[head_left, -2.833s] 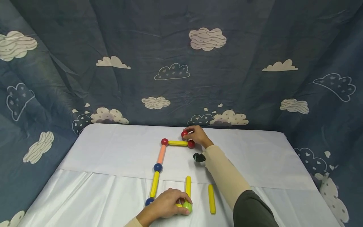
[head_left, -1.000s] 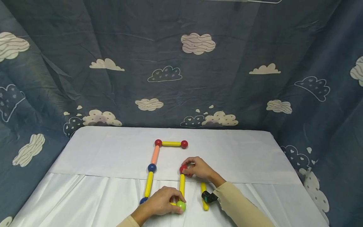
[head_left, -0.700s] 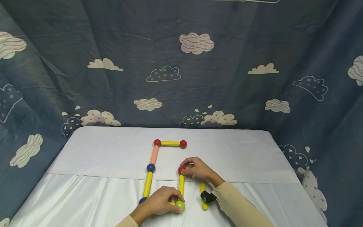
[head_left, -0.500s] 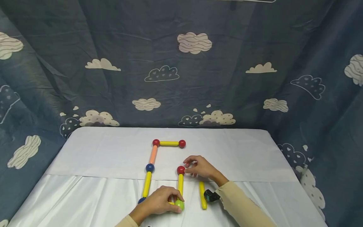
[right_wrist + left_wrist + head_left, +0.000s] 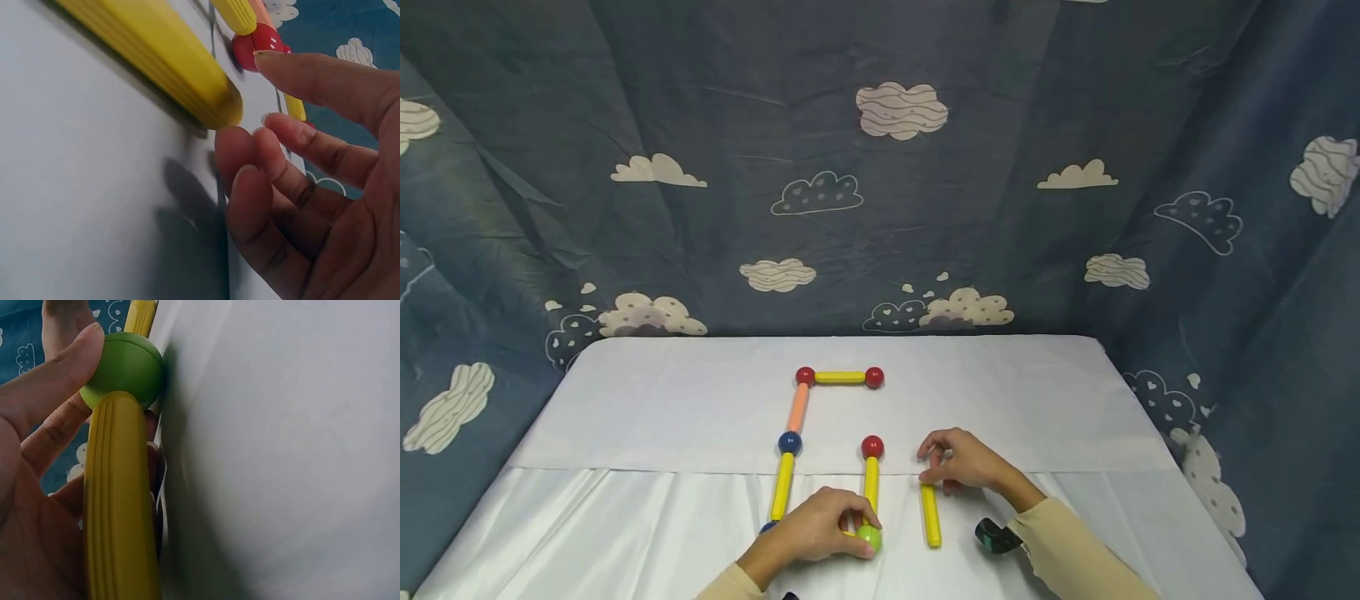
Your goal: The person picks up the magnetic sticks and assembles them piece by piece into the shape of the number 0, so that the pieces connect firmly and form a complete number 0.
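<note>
My left hand pinches a green ball between thumb and fingers. In the left wrist view a yellow ridged rod runs from that green ball along the palm. Another yellow rod leads away from the ball to a red ball at its far end. My right hand holds nothing; its fingers are loosely bent, with the tips right at the far end of a loose yellow rod. The right wrist view shows that rod's end close to the fingertips.
Left of the hands, a chain lies on the white cloth: a blue ball, a yellow rod, a pink rod, two red balls and a yellow rod. A dark cloud-print curtain hangs behind.
My right hand has brought a red ball from the back onto the yellow rod's far end, let go, and moved right to the loose rod. The left hand stays on the green ball.
</note>
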`<state>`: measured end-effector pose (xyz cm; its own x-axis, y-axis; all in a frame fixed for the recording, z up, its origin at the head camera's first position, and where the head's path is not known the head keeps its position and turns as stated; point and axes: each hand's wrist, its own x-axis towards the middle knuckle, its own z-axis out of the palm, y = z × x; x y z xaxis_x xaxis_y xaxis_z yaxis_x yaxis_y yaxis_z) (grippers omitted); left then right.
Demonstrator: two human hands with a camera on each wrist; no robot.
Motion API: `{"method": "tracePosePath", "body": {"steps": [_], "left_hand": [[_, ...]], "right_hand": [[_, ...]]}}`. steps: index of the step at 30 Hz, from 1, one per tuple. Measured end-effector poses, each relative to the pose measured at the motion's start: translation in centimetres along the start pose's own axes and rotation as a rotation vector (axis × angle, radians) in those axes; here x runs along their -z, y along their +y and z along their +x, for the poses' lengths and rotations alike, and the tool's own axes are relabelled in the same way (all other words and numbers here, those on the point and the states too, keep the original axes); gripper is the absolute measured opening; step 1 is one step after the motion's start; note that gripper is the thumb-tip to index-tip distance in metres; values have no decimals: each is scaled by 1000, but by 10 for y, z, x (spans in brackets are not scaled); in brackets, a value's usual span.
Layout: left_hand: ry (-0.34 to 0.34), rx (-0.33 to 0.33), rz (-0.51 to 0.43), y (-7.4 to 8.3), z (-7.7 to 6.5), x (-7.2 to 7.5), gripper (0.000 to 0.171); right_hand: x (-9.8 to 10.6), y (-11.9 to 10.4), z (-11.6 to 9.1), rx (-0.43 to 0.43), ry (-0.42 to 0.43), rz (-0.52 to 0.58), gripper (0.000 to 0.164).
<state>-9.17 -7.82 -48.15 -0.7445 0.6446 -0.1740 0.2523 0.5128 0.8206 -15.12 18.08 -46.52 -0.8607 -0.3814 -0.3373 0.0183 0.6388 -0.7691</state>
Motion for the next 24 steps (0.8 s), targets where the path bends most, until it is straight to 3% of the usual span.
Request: {"method": "tracePosePath", "body": {"steps": [8, 16, 24], "left_hand": [[-14, -19, -15, -1, 1, 2, 18], [-32, 26, -21, -2, 5, 1, 17], [-29, 12, -23, -3, 4, 2, 17]], "right_hand": [[-7, 6, -12, 5, -35, -21, 35], [-17, 6, -14, -23, 2, -125, 37], [-15, 8, -11, 74, -10, -56, 30]]}}
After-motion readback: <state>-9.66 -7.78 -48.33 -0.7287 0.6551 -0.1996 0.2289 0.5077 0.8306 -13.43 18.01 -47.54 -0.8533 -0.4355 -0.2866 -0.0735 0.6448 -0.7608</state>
